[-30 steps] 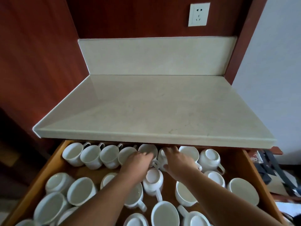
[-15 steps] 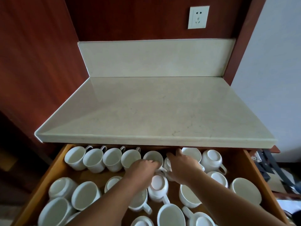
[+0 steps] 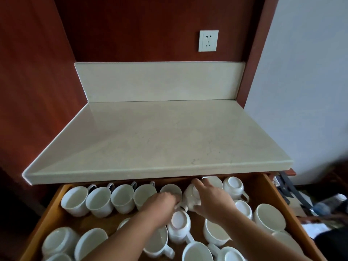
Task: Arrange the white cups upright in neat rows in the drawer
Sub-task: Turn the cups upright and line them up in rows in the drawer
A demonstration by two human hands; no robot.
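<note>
While the right hand [image 3: 212, 201] curls round a tilted cup [image 3: 189, 197] in the drawer [image 3: 109, 222], the left hand [image 3: 161, 202] sits just beside that cup, knuckles up and fingertips hidden. I cannot tell whether it grips anything. A row of upright cups [image 3: 98, 201] runs outward from the left hand. An upside-down cup [image 3: 178, 222] lies between both wrists.

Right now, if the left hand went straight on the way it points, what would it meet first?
Most likely the tilted cup that the right hand grips, just beyond the fingers of the left hand. They may be touching it; depth is unclear.
</note>
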